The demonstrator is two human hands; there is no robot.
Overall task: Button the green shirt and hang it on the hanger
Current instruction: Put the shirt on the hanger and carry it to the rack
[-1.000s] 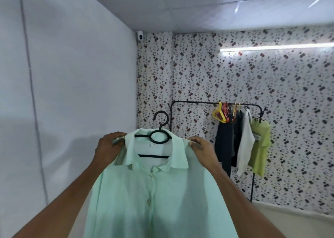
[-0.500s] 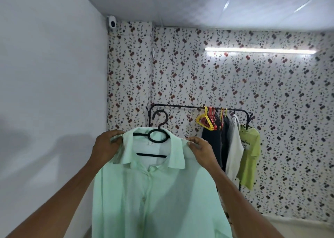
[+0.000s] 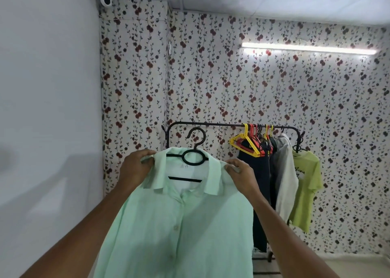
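Observation:
I hold a pale green shirt (image 3: 190, 225) up in front of me, its front closed with buttons down the placket. A black hanger (image 3: 195, 149) sits inside the collar, its hook standing up above the neckline. My left hand (image 3: 135, 169) pinches the shirt's left shoulder by the collar. My right hand (image 3: 240, 175) pinches the right shoulder in the same way. The lower part of the shirt runs out of the frame.
A black clothes rail (image 3: 221, 125) stands ahead against the flowered wall; its left half is bare. On its right half hang yellow and red hangers (image 3: 249, 140), dark garments, a grey shirt (image 3: 285, 172) and a lime T-shirt (image 3: 306, 189). A plain white wall (image 3: 48, 109) is close on the left.
The view has swung left and moved nearer the rail, which now looks larger. Both hands keep the same grip on the shirt's shoulders.

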